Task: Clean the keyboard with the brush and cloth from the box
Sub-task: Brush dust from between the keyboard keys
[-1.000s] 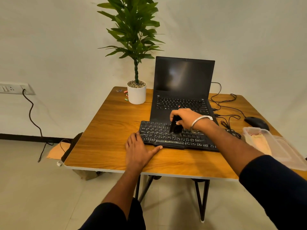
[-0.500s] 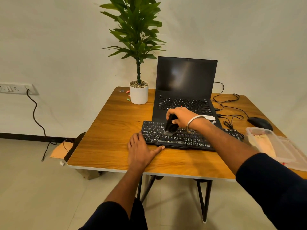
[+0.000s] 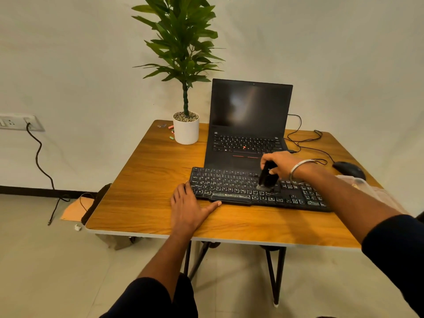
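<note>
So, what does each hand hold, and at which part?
The right hand grips the brush by its handle top. The left hand holds nothing.

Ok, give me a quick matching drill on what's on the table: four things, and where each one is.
Things:
1. brush
2. left hand
3. mouse
4. plant pot

Places:
A. flat on the table at the keyboard's left end
B. beside the laptop, far left
C. gripped in the right hand, bristles on the keys
D. far right, with cables behind it

Pairs: 1-C, 2-A, 3-D, 4-B
</note>
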